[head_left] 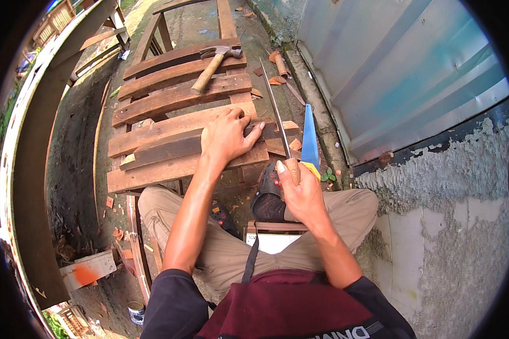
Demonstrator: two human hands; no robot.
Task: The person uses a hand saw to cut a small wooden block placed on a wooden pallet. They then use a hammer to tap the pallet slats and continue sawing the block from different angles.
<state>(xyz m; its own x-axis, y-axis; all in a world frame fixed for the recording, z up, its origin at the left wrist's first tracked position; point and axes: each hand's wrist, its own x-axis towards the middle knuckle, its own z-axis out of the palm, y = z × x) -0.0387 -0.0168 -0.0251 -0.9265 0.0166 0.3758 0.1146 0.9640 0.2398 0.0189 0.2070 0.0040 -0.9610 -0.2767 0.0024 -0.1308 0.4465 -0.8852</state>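
Observation:
My right hand [304, 193] is closed round the wooden handle of a machete [277, 116]. Its long, narrow blade points up and away, to the right of a slatted wooden bench [131, 179]. My left hand [227, 135] presses down over a dark wooden strip [172, 148] lying across the slats, thumb spread to the right and fingers curled over the wood. The strip's right end shows beyond my thumb, with the blade apart from it. Farther back, a claw hammer [209, 72] with a pale wooden handle rests on the slats.
A handsaw [309, 138] with a blue blade and yellow handle stands by my right shoe [267, 204]. A metal sheet wall [401, 73] rises at the right. Wood chips and a paint can [136, 312] lie at the left, beside a long board [34, 169].

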